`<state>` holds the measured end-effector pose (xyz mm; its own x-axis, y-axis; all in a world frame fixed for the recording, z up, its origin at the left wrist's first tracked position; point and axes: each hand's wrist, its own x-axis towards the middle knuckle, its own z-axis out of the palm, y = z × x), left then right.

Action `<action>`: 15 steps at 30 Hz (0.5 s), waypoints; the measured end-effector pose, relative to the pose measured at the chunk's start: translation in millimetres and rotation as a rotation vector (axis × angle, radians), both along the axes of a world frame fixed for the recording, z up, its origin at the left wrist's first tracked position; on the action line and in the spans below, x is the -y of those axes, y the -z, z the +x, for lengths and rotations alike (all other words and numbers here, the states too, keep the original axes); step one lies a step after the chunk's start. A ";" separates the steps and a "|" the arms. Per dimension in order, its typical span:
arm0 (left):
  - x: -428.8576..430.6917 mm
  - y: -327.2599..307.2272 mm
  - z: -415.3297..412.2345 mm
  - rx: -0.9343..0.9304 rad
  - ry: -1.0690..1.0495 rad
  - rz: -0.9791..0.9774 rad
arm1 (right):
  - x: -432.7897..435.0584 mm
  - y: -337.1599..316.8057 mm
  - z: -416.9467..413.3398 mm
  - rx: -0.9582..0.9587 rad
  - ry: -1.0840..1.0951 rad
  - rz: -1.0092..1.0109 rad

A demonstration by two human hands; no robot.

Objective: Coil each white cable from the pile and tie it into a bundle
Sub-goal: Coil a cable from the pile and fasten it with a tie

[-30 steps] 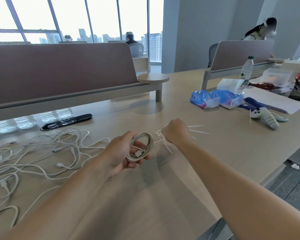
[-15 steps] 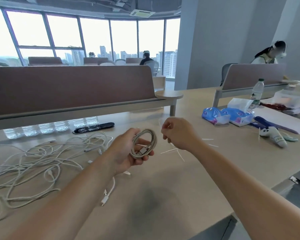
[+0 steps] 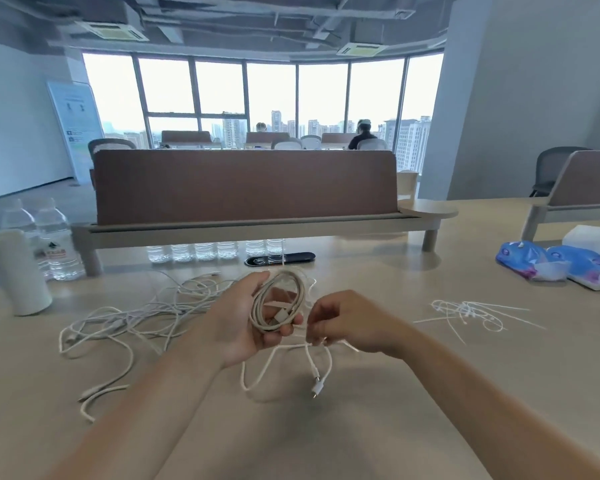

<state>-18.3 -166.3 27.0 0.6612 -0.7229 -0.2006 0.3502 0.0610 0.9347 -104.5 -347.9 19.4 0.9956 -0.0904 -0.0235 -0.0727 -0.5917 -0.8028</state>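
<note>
- The right hand's (image 3: pixel 350 323) fingers (image 3: pixel 314 328) are pinched together on a thin white tie (image 3: pixel 298 326), just to the right of the frame's centre. It is blurred, so I take it for a tie rather than see it clearly.
- The left hand (image 3: pixel 239 320), at the centre, is curled round the coiled cable (image 3: pixel 255 308), thumb over the near side of the ring and fingertips showing beneath it.
- A second ago the right hand was out over the loose ties on the table. It has now come back until it almost touches the coil, bringing a tie with it.
- To my eye that means the coiling of this cable is done and the binding is about to start. The tie does not yet go round the loops.
- The coil is a neat oval of several turns, off-white, held upright above the table, with a plug tucked inside the ring.
- Below both hands a loose cable (image 3: pixel 274 355) sprawls on the table (image 3: pixel 430 393), its plugs pointing toward the lower edge.
- The pile (image 3: pixel 146 313) of tangled white cables lies left of centre, and the spare ties (image 3: pixel 465 311) lie scattered at the right.
</note>
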 end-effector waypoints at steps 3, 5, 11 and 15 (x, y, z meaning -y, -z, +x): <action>-26.1 3.6 3.3 0.057 -0.030 0.067 | -17.7 5.9 19.5 0.021 -0.006 -0.034; -42.3 3.0 5.0 0.083 -0.024 0.091 | -32.2 6.9 31.7 0.069 0.039 0.065; -80.4 6.3 13.0 0.096 -0.035 0.093 | -80.6 5.5 70.0 0.104 0.088 0.535; -99.3 11.3 15.6 0.125 -0.027 0.131 | -105.7 4.5 86.0 0.027 -0.001 0.658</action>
